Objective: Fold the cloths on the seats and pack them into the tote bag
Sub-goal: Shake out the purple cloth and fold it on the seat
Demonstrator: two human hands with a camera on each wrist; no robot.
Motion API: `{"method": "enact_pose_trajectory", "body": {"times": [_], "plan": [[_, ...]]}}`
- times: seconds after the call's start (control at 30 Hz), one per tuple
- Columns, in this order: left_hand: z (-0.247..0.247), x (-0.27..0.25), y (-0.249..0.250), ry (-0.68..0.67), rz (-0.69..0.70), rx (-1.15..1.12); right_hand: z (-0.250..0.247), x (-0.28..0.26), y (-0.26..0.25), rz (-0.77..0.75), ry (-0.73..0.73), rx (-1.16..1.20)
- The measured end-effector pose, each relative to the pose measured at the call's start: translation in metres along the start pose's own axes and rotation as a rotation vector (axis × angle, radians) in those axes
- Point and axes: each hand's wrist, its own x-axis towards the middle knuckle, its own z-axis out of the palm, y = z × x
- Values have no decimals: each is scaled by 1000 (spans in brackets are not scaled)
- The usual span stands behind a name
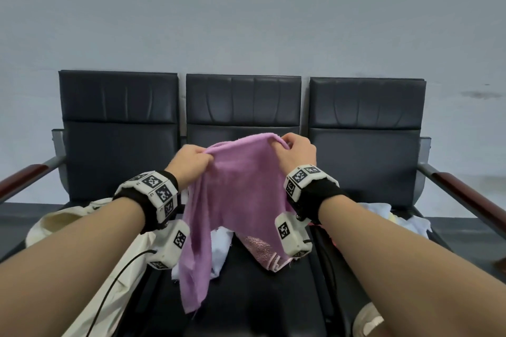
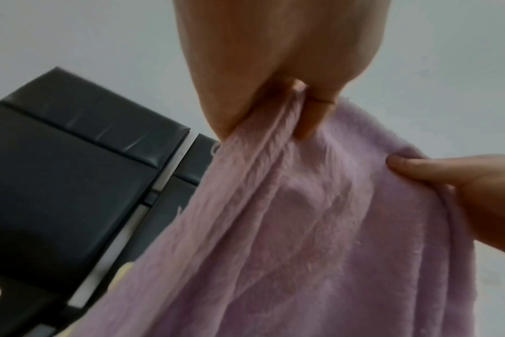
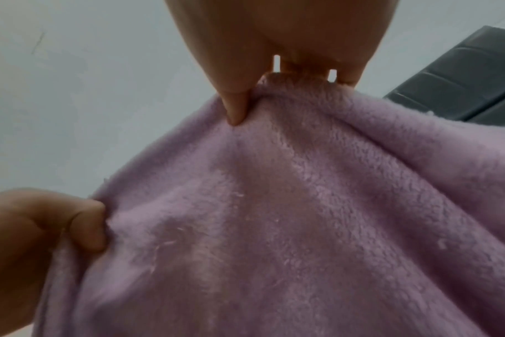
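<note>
Your left hand (image 1: 191, 162) and right hand (image 1: 297, 151) each pinch the top edge of the purple cloth (image 1: 235, 186), holding it above the middle seat (image 1: 246, 282). The cream bag (image 1: 90, 232), probably the tote, lies on the left seat.

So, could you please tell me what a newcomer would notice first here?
The purple cloth stands out, held up over the middle seat with the left hand and right hand pinching its top edge. A cream tote bag lies on the left seat.
</note>
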Motion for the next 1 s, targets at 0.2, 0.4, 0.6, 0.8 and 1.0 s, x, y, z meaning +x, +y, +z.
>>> {"method": "enact_pose_trajectory", "body": {"times": [0.2, 0.4, 0.6, 0.8, 1.0], "plan": [[33, -29, -9, -593, -283, -117, 11, -10, -14, -165, -110, -73], [67, -48, 1, -423, -324, -380, 26, -23, -15, -187, -425, -216], [55, -32, -5, -92, -284, -669, 29, -17, 7, -5, -411, -281], [27, -15, -7, -78, -415, -991, 36, -20, 24, 251, -564, -168], [8, -37, 22, -194, -411, -1081, 50, -27, 22, 447, -740, 12]]}}
